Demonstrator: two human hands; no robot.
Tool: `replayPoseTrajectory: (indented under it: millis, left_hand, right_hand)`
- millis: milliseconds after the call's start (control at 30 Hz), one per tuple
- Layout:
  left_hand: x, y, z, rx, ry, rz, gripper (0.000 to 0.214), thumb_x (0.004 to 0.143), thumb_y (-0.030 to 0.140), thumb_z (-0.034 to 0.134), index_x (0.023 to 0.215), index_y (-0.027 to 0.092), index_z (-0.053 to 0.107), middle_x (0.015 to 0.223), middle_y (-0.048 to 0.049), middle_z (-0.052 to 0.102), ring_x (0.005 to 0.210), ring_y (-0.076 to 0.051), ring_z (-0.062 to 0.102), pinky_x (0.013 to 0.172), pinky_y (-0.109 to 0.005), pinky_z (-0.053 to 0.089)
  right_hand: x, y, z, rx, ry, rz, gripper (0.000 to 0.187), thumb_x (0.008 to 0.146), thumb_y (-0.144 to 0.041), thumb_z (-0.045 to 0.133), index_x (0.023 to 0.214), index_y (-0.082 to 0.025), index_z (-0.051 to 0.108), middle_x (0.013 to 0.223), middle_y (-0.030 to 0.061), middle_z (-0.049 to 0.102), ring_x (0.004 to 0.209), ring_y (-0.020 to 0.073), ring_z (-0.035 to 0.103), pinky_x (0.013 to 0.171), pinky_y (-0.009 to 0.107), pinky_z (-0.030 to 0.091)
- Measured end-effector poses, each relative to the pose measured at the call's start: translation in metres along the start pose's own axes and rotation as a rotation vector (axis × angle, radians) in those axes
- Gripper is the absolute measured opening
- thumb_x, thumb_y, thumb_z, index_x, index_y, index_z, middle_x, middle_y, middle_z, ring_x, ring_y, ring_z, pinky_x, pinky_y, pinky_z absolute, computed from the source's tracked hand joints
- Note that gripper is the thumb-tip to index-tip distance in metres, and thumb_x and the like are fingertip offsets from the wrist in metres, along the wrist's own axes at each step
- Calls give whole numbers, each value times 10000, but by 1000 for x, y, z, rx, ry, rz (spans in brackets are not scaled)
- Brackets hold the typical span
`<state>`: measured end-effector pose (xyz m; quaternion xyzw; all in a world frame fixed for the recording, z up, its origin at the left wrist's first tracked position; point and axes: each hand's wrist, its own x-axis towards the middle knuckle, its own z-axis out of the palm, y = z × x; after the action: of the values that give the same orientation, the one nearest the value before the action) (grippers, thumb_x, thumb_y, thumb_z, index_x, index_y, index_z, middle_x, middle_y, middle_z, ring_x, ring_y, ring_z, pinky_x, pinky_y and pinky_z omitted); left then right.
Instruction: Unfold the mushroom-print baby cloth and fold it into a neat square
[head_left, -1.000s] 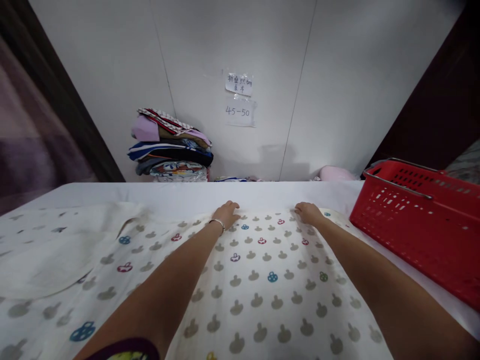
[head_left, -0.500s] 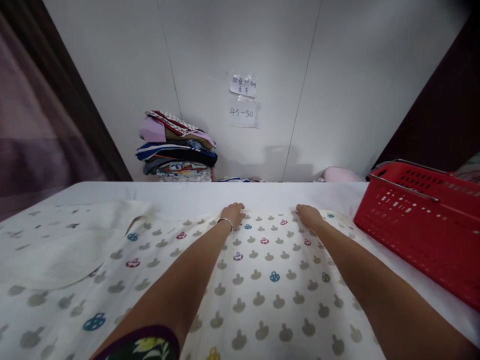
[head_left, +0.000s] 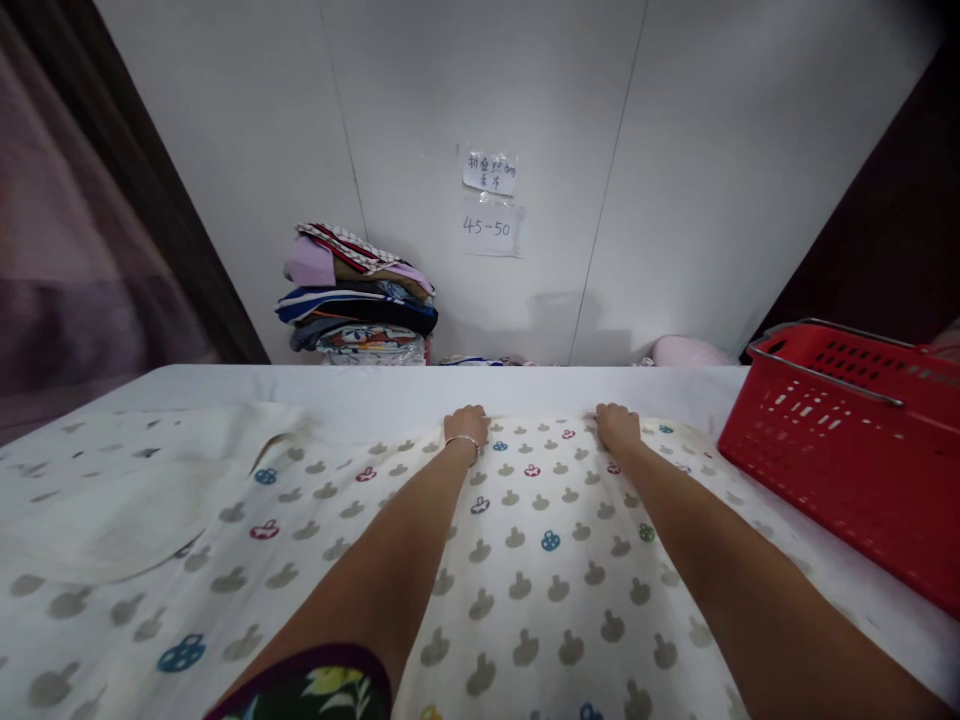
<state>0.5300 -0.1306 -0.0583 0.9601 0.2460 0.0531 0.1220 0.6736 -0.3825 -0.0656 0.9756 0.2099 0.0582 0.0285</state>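
White printed cloth (head_left: pixel 517 560) lies spread over the white table (head_left: pixel 540 385), its grey mushroom shapes mixed with a few in blue, red, purple and green. Taking the clock's centre as the stretch of print between the forearms, the cloth reaches from 12 o'clock down past 6 and far out toward 9. At 11 o'clock the left hand (head_left: pixel 466 425), a thin bracelet (head_left: pixel 471 446) at its wrist, has its fingers bent and pinches the cloth's far edge. At 1 o'clock the right hand (head_left: pixel 618 428) pinches the same edge, fingers likewise bent; its thumb is hard to make out. The edge runs nearly straight between the two hands, which are well apart. At 9 o'clock a paler layer (head_left: pixel 127 510) with a curved border lies over the print; whether it belongs to the same cloth I cannot tell. A dark floral sleeve (head_left: pixel 330 690) shows at 8 o'clock. Between 2 and 3 stands a red basket (head_left: pixel 847 460), close to the cloth. Beyond the table, a stack of folded fabrics (head_left: pixel 360 300) rises between 10 and 11, and two paper notes (head_left: pixel 491 200) hang on the wall (head_left: pixel 675 180) near 12.
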Motion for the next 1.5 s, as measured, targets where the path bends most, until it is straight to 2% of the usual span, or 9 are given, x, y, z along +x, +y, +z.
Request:
replayPoseTrajectory:
  millis: [267,367,567,700,867,1000,1100,1200,1500]
  left_hand:
    - [7,-20,18,-156,28,-45,240,859,248,428,976,260,638,1038,11,657,939,-147,592,794,-236,420]
    - [6,-22,20,-178,85,-56,262,848,205,439,1032,255,619,1065,13,637,950,-128,576,807,-213,416]
    - [-10,-16,13,-112,186,10,217,825,173,475,934,239,650,1094,-31,590,1070,-191,490,916,-313,353]
    - [-17,-9,10,-52,136,135,161,826,324,534,877,247,667,993,-23,621,1002,-202,513,912,-342,334]
    - [-19,-6,11,7,115,184,163,853,315,510,876,224,643,984,-35,613,1002,-198,510,898,-337,329]
    - [-15,-3,9,36,132,161,140,876,271,474,898,207,596,1002,-48,594,1012,-192,504,893,-325,335]
    - [-7,-1,8,47,154,64,190,900,256,410,967,177,570,1038,-89,575,1029,-222,498,876,-353,354]
    - [-3,-1,8,56,126,3,177,878,240,441,952,159,579,1051,-112,570,1039,-248,499,855,-367,374]
    - [-8,-5,8,75,69,88,222,885,317,436,988,220,607,1095,-68,575,1075,-222,486,887,-344,373]
  right_hand:
    - [7,5,16,92,20,38,245,900,-250,397,1050,-166,572,1080,130,590,1025,255,514,817,358,361]
    - [8,11,21,146,47,48,271,902,-283,386,1057,-182,585,1101,114,595,1021,245,516,809,338,362]
    - [8,20,31,262,98,52,284,879,-324,415,1057,-220,610,1094,53,622,995,200,534,799,280,358]
    - [9,21,32,302,124,49,276,862,-315,429,1020,-219,634,1067,53,634,985,201,537,797,280,353]
    - [9,21,33,323,145,41,287,860,-310,414,1004,-209,642,1048,63,641,975,204,540,800,285,356]
    - [7,18,31,326,155,33,332,843,-295,410,1085,-204,619,1099,72,625,1015,210,529,838,297,354]
    - [5,15,30,321,161,16,372,815,-265,429,1143,-204,592,1149,70,602,1056,214,513,886,312,335]
    - [4,14,30,314,162,5,344,814,-253,439,1109,-221,612,1145,60,599,1055,209,514,906,324,320]
    - [7,15,30,283,164,29,277,887,-277,400,1011,-218,642,1062,67,623,1007,204,522,858,325,315]
